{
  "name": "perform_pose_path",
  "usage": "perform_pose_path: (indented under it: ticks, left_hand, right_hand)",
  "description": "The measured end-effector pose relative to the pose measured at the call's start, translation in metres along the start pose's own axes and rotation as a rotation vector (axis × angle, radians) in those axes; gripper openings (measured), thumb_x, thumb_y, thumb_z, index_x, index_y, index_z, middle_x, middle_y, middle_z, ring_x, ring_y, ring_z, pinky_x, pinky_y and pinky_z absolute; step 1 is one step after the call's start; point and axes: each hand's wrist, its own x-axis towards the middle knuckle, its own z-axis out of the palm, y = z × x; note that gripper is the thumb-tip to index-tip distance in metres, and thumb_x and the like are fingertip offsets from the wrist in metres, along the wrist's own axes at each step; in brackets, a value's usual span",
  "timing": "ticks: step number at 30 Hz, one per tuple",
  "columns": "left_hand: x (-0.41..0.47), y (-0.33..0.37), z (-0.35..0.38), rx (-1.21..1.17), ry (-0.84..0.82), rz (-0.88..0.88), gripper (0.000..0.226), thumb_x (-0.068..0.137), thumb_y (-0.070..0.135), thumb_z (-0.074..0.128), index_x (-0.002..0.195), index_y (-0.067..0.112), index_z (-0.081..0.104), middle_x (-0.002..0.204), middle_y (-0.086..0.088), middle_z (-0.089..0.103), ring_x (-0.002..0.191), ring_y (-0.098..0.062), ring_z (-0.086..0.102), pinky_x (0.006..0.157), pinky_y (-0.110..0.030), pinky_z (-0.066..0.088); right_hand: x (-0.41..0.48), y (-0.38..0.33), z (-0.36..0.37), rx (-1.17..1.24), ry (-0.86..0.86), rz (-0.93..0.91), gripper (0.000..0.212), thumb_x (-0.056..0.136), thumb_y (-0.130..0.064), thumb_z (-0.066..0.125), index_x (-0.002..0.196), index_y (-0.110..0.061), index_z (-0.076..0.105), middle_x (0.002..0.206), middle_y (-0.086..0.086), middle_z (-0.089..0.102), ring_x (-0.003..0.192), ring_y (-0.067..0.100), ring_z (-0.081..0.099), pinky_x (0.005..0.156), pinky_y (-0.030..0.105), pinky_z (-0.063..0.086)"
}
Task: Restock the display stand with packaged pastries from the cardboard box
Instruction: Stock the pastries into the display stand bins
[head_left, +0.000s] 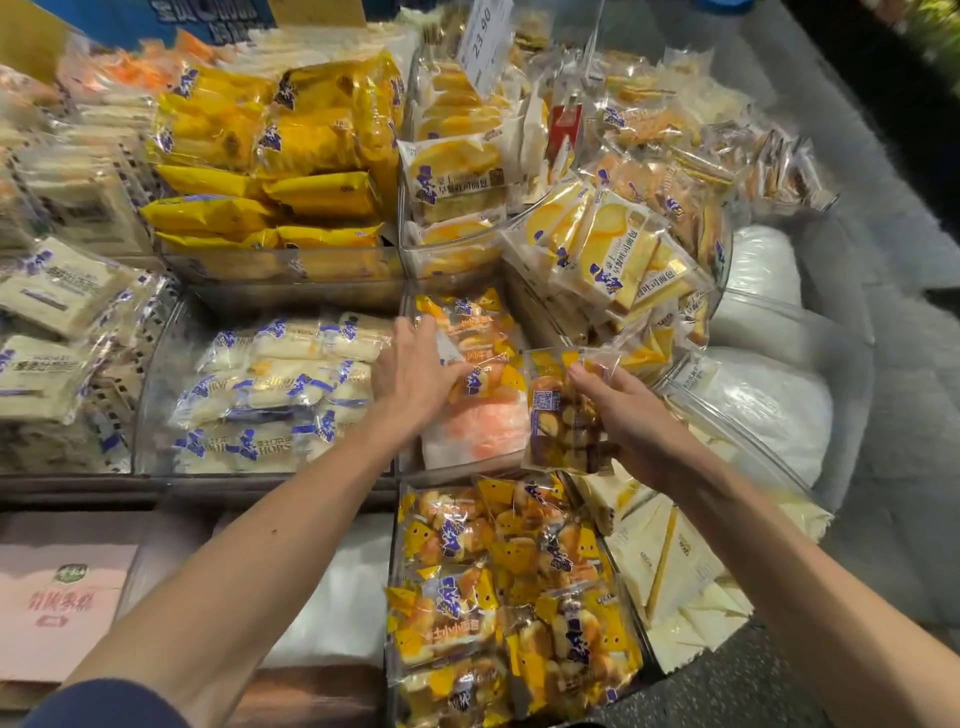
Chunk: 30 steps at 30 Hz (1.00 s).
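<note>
Pastry packs (485, 376) lie in clear bin (447, 467).

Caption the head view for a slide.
Right hand holds a bun packet at the middle bin; left hand rests on packets inside.

- I see one clear, yellow-printed packet of small buns (563, 415), pinched near upright in my right hand (628, 415), its back facing me.
- Matching packets (478, 322) lie piled in the middle compartment of the clear-walled display stand (156, 364).
</note>
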Motion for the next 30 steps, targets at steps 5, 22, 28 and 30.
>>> perform_pose_path:
  ticks: [5,22,28,30]
  left_hand:
    - [-0.005,0.01,0.004,0.221,0.052,0.076,0.055,0.088,0.056,0.062,0.119,0.013,0.047,0.118,-0.011,0.052,0.075,-0.023,0.059,0.054,-0.029,0.038]
    - [-0.038,0.006,-0.05,-1.035,-0.52,-0.294,0.049,0.083,0.051,0.07,0.109,0.01,0.061,0.088,-0.007,0.075,0.061,-0.014,0.065,0.049,-0.024,0.05]
    - [-0.054,0.01,-0.068,-1.173,-0.564,-0.341,0.047,0.08,0.037,0.078,0.114,0.007,0.064,0.095,-0.011,0.075,0.068,-0.02,0.073,0.048,-0.026,0.054]
    - [-0.055,0.001,-0.065,-1.106,-0.511,-0.326,0.045,0.073,0.02,0.085,0.11,0.005,0.065,0.096,-0.012,0.075,0.078,-0.024,0.074,0.064,-0.035,0.061]
  right_hand:
    - [0.001,0.0,0.0,0.017,-0.017,-0.004,0.024,0.101,-0.038,0.051,0.117,-0.02,0.058,0.097,0.002,0.073,0.09,0.019,0.069,0.074,0.038,0.051]
    - [-0.01,0.018,0.023,-0.243,0.09,-0.368,0.036,0.088,-0.031,0.074,0.109,-0.02,0.048,0.111,0.003,0.062,0.096,0.014,0.063,0.081,0.033,0.057]
    - [-0.018,0.04,0.045,-0.663,-0.115,-0.727,0.056,0.08,-0.03,0.081,0.126,-0.022,0.051,0.125,-0.002,0.057,0.11,0.008,0.055,0.094,0.024,0.048]
    - [-0.019,0.044,0.045,-0.681,-0.234,-0.749,0.059,0.08,-0.029,0.073,0.134,-0.023,0.05,0.138,-0.004,0.05,0.125,0.007,0.049,0.106,0.027,0.043]
